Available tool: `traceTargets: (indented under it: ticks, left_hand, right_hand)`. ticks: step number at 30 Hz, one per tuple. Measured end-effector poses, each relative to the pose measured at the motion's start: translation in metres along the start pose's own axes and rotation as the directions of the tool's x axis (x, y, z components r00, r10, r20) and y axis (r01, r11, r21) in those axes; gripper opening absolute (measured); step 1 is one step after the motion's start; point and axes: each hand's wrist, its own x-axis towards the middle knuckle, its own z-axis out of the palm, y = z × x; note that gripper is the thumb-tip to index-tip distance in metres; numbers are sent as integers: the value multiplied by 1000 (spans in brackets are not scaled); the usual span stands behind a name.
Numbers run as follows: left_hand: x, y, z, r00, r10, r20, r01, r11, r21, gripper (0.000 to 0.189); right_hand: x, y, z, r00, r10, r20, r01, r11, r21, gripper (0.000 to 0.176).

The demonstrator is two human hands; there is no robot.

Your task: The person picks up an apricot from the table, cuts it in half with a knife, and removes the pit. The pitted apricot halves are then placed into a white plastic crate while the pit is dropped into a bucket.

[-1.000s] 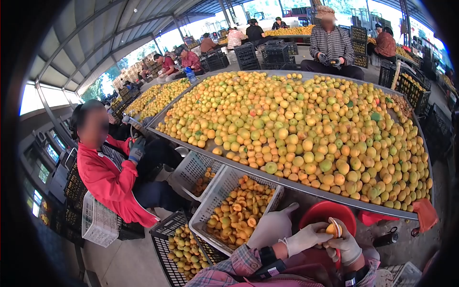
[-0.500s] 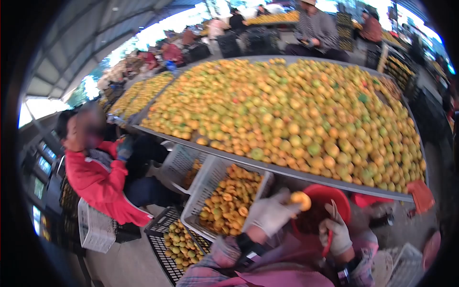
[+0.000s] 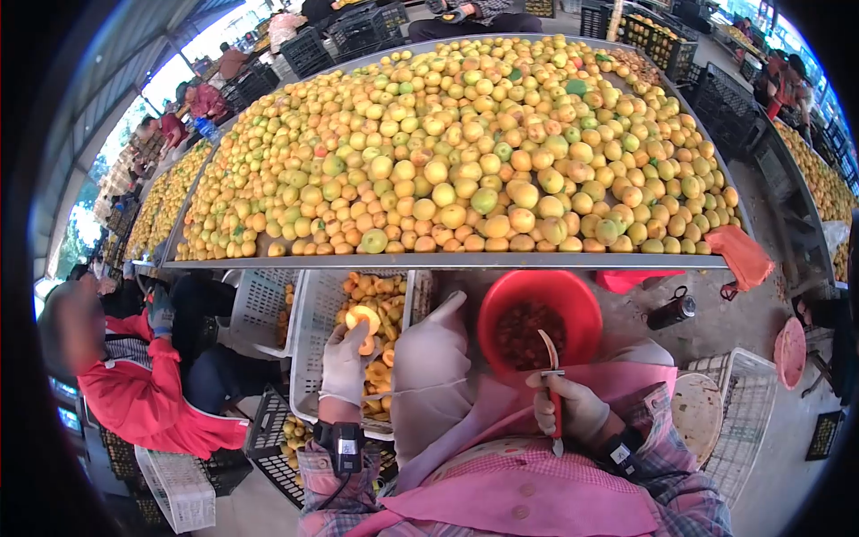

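My left hand (image 3: 344, 365), in a whitish glove, pinches a halved apricot (image 3: 362, 319) above the white crate (image 3: 309, 358) of halved fruit. My right hand (image 3: 573, 407), also gloved, is wrapped round the red handle of a curved knife (image 3: 550, 345), its blade pointing up. Just beyond that hand stands a red bucket (image 3: 586, 313) with dark pits in its bottom. Across the front, a metal-edged table (image 3: 447, 261) bears a large heap of yellow-orange apricots (image 3: 465, 152).
A co-worker in a red jacket (image 3: 157, 398) sits at the left. A black crate (image 3: 268, 438) of fruit stands on the floor near them. At the right are a white basket (image 3: 747, 412), a dark bottle (image 3: 671, 310) and an orange bag (image 3: 741, 255).
My left hand has moved left, from beside the bucket to over the white crate, with the fruit. My right hand still holds the knife. The view has turned and tilted downward.
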Motion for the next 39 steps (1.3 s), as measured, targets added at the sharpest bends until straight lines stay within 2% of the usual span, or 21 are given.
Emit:
traceTargets:
  ticks: [2, 6, 7, 8, 11, 12, 13, 15, 17, 18, 20, 22, 24, 27, 29, 32, 34, 36, 37, 38, 39]
  left_hand:
    - [-1, 1, 1, 996, 50, -68, -42, 992, 116, 32]
    - [20, -16, -23, 967, 97, -236, -29, 961, 275, 34]
    - [17, -19, -27, 958, 187, -216, -94, 921, 378, 35]
    - [16, -20, -28, 955, 194, -223, -99, 921, 378, 35]
    - [17, -29, -26, 959, 260, 110, -280, 928, 246, 40]
    - [10, -21, -10, 960, 257, 116, -278, 931, 237, 40]
    - [1, -14, 9, 954, 216, 209, -265, 931, 249, 39]
    - [-28, 10, 56, 932, 173, 320, -259, 933, 250, 39]
    - [-58, 29, 99, 861, 66, 505, -90, 996, 24, 37]
    - [-63, 28, 112, 850, 60, 523, -83, 996, 21, 37]
    - [-74, 26, 134, 791, -15, 612, -109, 980, 165, 37]
    - [-86, 28, 154, 772, -87, 630, -52, 979, 199, 39]
    - [-89, 20, 165, 694, -270, 667, 49, 942, 331, 41]
    - [-98, 7, 182, 687, -204, 697, -12, 956, 292, 39]
    - [-100, 6, 187, 674, -175, 717, -59, 956, 288, 33]
    - [-100, 1, 190, 691, -108, 715, -177, 933, 313, 31]
    - [-102, 1, 192, 708, -93, 700, -196, 926, 322, 30]
    - [-103, -2, 193, 723, -80, 686, -213, 919, 332, 29]
    - [-102, -6, 193, 729, -35, 684, -246, 918, 310, 29]
    - [-101, -10, 193, 733, 10, 681, -279, 916, 287, 29]
    - [-100, -14, 193, 733, 10, 680, -279, 917, 287, 29]
  right_hand:
    - [8, 1, -14, 991, 37, 130, -55, 988, 141, 36]
    - [19, -17, -15, 999, -1, 40, -8, 976, 218, 31]
    - [22, -23, -15, 999, -48, -5, 48, 977, 208, 32]
    - [26, -31, -12, 996, -92, -19, 94, 981, 171, 32]
    - [32, -55, 19, 971, -212, -107, 226, 963, 148, 35]
    - [35, -65, 29, 946, -309, -93, 318, 942, 104, 35]
    - [36, -75, 40, 910, -407, -77, 412, 909, 58, 35]
    - [35, -92, 74, 861, -499, -98, 498, 866, -34, 40]
    - [30, -100, 108, 751, -648, -131, 623, 760, -186, 42]
    - [26, -102, 125, 669, -727, -151, 681, 682, -267, 42]
    - [18, -106, 146, 599, -789, -135, 746, 612, -264, 39]
    - [13, -106, 153, 529, -843, -103, 788, 532, -310, 35]
    - [9, -106, 155, 487, -870, -79, 820, 486, -301, 29]
    - [7, -101, 150, 450, -892, -49, 826, 436, -357, 30]
    - [15, -95, 132, 353, -933, 73, 767, 243, -593, 25]
    - [12, -88, 128, 368, -924, 106, 781, 244, -575, 29]
    - [13, -82, 120, 336, -935, 109, 779, 210, -591, 23]
    - [13, -85, 114, 274, -912, 304, 701, -27, -712, 16]
    - [8, -88, 116, 99, -838, 536, 362, -471, -804, 10]
    - [5, -88, 119, 100, -839, 535, 362, -470, -805, 10]
    - [3, -88, 121, 195, -881, 431, 460, -306, -833, 11]
